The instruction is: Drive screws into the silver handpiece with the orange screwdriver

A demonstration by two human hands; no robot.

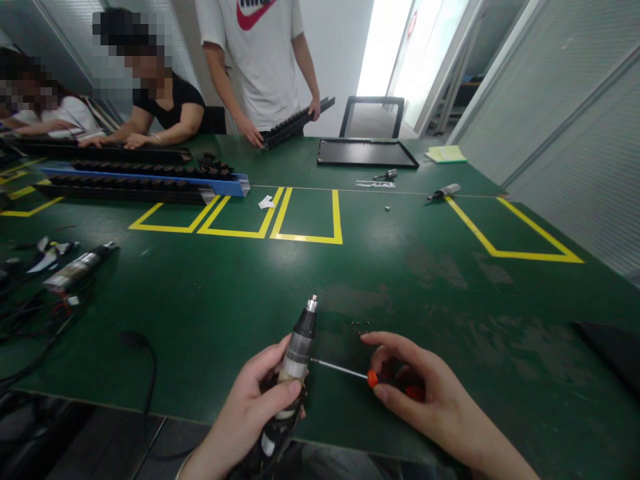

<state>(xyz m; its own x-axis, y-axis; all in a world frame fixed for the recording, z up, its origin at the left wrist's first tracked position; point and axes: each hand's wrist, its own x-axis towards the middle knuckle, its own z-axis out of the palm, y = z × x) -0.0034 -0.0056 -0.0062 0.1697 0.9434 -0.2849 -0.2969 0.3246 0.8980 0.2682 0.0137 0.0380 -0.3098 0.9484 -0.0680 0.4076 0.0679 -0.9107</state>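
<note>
My left hand point(260, 400) is wrapped round an electric screwdriver point(299, 353), a dark and silver cylinder tilted with its metal chuck pointing up and away. In my right hand point(425, 393) is a screwdriver point(373, 379) with a red and black handle. Its thin shaft points left, and the tip is at the side of the electric screwdriver; whether it touches a screw there I cannot tell. My right index finger stretches forward, off the handle. Several tiny screws point(360, 324) lie on the green table just beyond that finger.
On the green table point(225, 287), cables and another electric screwdriver point(80, 267) lie at left. Long black and blue rails point(150, 180) stand behind yellow tape marks. A black tray point(367, 153), a grey power tool point(445, 192) and a notepad point(447, 155) lie farther back. A standing person holds a black strip point(295, 125).
</note>
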